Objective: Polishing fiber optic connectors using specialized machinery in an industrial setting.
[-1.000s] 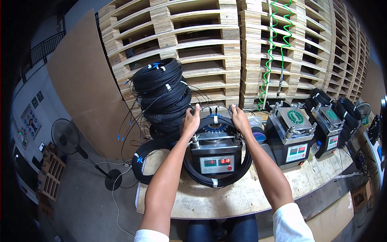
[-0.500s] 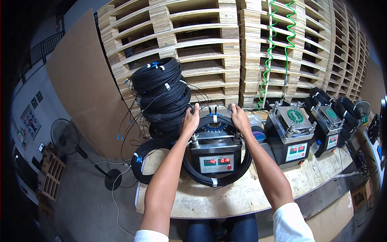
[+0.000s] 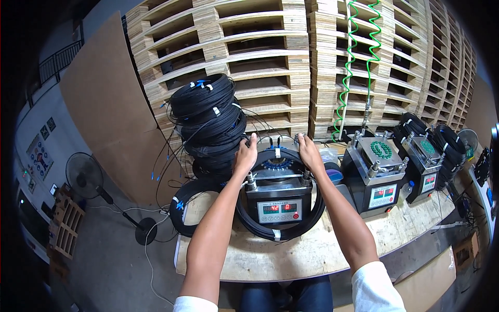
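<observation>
A polishing-type machine [image 3: 279, 195] with a lit front panel stands before me on the table. A black cable coil [image 3: 307, 226], bound with white tape, hangs around its top and front. Blue connectors [image 3: 275, 165] sit in a ring on its top, partly covered by the coil. My left hand [image 3: 244, 157] is closed at the far left corner, thumb on top, its fingers mostly hidden around a metal corner knob. At the far right corner my right hand [image 3: 310, 155] closes on another metal knob, thumb pressed on it.
A tall stack of black cable coils [image 3: 208, 125] rises behind left, and a loose coil [image 3: 179, 223] lies at the table's left edge. Two similar machines [image 3: 371, 177] stand to the right. Wooden pallets [image 3: 254, 52] form a wall behind; a floor fan [image 3: 86, 177] is at left.
Both hands, the coil and the machine stay in place. Only the lit digits on the panel's right display differ.
</observation>
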The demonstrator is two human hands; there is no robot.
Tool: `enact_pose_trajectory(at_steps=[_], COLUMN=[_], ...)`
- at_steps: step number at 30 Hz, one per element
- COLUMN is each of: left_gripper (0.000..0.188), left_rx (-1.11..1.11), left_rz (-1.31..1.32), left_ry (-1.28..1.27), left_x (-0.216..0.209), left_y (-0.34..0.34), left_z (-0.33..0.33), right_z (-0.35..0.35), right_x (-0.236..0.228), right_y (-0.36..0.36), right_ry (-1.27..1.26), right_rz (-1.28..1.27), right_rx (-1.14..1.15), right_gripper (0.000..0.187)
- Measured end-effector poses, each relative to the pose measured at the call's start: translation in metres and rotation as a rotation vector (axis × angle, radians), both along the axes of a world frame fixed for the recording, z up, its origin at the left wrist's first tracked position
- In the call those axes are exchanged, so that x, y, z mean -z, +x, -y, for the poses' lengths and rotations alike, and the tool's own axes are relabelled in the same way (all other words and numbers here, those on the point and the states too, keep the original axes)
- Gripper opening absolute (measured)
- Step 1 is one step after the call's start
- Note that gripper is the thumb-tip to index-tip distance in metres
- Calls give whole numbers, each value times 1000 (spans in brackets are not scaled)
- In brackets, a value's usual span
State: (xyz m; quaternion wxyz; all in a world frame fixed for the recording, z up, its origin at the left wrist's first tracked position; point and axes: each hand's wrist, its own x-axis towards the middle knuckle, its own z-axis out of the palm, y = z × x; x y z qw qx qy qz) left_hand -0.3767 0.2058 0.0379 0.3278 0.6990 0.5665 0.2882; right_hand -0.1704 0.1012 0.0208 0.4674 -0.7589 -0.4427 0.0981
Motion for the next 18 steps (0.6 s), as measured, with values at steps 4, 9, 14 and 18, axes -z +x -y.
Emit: enact_pose_trajectory(at_steps=[4,9,14,18], left_gripper=[92,94,93,92], left_rx=[-7,27,-3,-11], left_rz=[-26,22,14,-2], left_ry=[-13,-26,-16,6], left_x=[0,1,-4,-2], left_y=[-2,-5,-1,-3], left_z=[0,-4,6,4], right_z=[7,1,-5,-5], right_x=[-12,-5,6,5], right_y=[-10,-5,6,4], right_ry=[-47,-54,-41,-23], right_rz=[15,33,-11,-39], right_rx=[21,30,-32,-53], right_gripper=[66,66,68,68])
